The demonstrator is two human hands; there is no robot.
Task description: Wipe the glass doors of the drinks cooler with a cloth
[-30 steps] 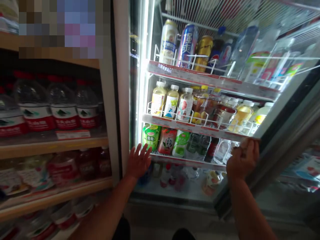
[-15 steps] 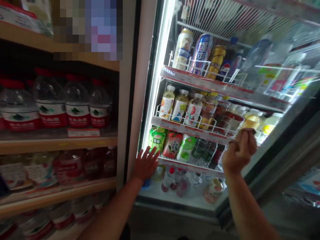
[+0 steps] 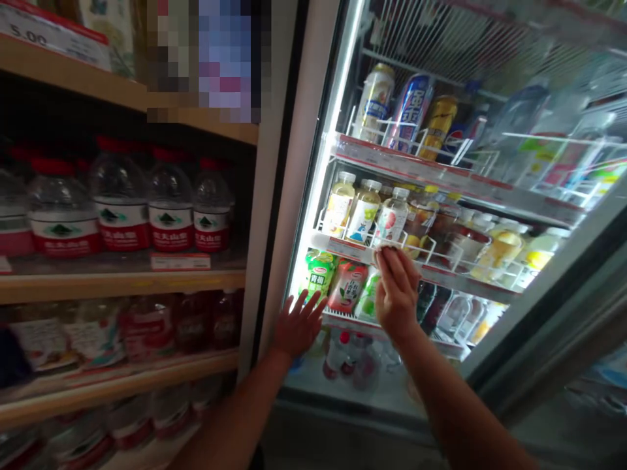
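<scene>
I judge the step in hand to be work along the shelf-edge strip (image 3: 345,249) at centre frame. My right hand (image 3: 399,297) has its fingers bunched narrow at it; whether they pinch anything, I cannot tell. My left hand (image 3: 298,328), lower centre, spreads wide and bare by the green drink (image 3: 318,277). The next move calls for light fingertips, clear of the white-capped bottles (image 3: 392,219). The strip slants down rightward, pale with reddish labels.
</scene>
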